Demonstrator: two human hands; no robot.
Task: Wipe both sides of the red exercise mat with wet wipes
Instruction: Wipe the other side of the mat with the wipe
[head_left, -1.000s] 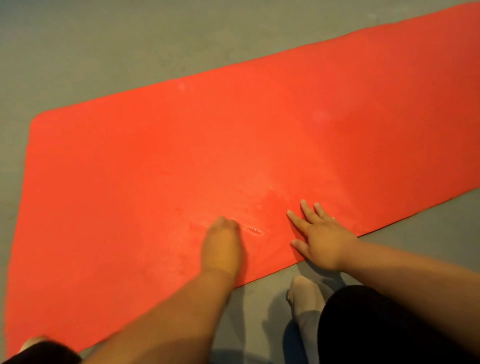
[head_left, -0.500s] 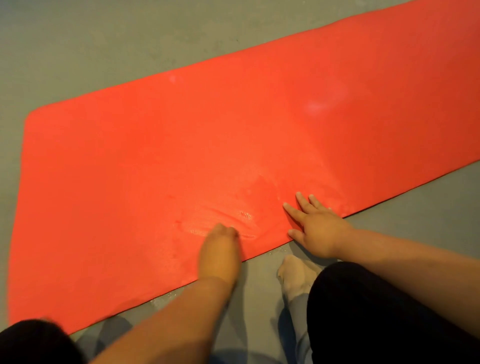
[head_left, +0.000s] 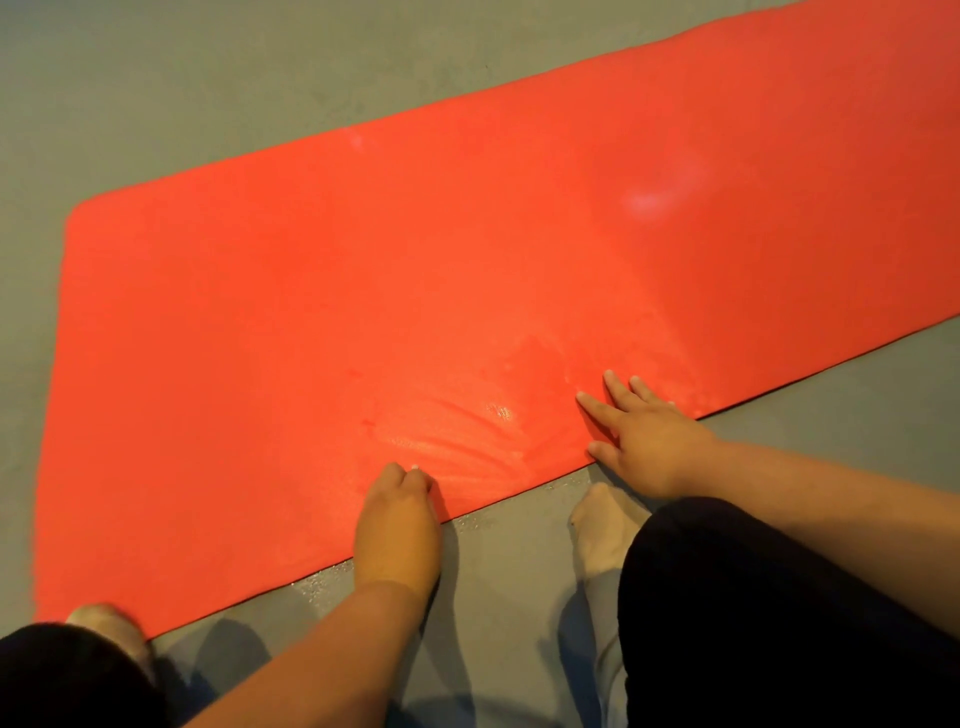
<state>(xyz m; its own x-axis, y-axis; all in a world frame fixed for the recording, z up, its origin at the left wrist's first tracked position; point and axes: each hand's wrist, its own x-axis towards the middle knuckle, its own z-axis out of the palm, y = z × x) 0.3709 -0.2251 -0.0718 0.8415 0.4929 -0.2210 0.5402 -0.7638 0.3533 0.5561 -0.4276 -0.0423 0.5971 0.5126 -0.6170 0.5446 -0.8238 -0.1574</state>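
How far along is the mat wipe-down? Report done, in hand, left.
Done: wet streaks sheen the red mat near its front edge only. In hand: the left hand is curled at that edge, whatever its grip holds hidden; the right hand presses flat on the mat. Left: the far, dry-looking areas of this side, then likely the underside, which cannot be seen.

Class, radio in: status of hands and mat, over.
Left hand curled on wet wipe, near edge. Right hand flat, pressing red exercise mat. Wet streaks between hands; nothing blocking.

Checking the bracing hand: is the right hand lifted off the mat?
No, the right hand rests, fingers spread, on the red mat.
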